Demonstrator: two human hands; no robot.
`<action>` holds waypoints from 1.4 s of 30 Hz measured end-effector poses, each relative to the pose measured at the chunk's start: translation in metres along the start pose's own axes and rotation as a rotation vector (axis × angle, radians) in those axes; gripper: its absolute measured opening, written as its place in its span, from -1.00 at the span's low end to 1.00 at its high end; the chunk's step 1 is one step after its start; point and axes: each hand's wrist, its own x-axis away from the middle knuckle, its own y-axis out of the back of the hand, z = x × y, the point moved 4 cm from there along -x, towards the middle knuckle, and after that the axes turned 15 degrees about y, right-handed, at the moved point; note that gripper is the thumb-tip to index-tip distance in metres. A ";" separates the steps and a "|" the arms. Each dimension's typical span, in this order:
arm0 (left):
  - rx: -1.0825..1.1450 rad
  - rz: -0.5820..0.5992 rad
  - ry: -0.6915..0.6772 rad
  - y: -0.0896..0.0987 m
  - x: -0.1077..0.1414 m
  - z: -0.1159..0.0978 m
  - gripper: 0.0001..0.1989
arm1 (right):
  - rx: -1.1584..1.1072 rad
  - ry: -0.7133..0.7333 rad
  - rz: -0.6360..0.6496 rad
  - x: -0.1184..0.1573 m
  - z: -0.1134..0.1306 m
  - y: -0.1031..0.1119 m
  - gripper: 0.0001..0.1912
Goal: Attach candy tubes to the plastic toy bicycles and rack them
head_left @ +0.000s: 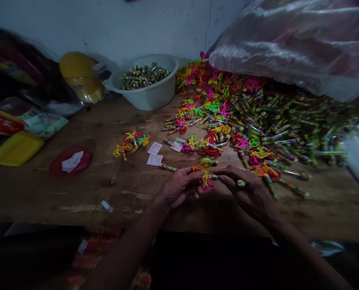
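Observation:
My left hand [182, 187] is closed, pinching thin plastic loop-shaped trinkets [205, 176] in orange, yellow and pink between thumb and fingers. Touching the other end of this cluster is my right hand [252, 191], its thumb and fingers closed on a small patterned tube [213, 177]. A pale round tube end [241, 183] shows at the right hand's fingers; the rest of that tube is hidden. Just beyond the hands lie more bright trinkets [211, 151] and tubes. Left of them are small printed paper slips [154, 160] and a single patterned tube [168, 167].
A white basin [151, 98] full of tubes stands by the wall. A big heap of tubes [288, 121] covers the table's right side, under a clear plastic bag [294, 44]. To the left are a red dish [57, 167] with paper, a yellow tray [15, 149] and a yellow cap-shaped object [79, 74].

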 end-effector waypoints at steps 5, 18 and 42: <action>0.074 0.018 0.016 -0.002 -0.001 0.008 -0.82 | -0.070 -0.046 -0.148 0.002 0.000 -0.010 -0.79; 0.147 0.165 0.025 -0.013 -0.002 0.015 -0.81 | 0.067 0.199 -0.244 0.016 0.011 -0.017 -0.70; 0.234 0.236 0.136 -0.016 -0.009 0.036 -0.80 | -0.023 0.131 -0.227 0.033 0.006 -0.008 -0.73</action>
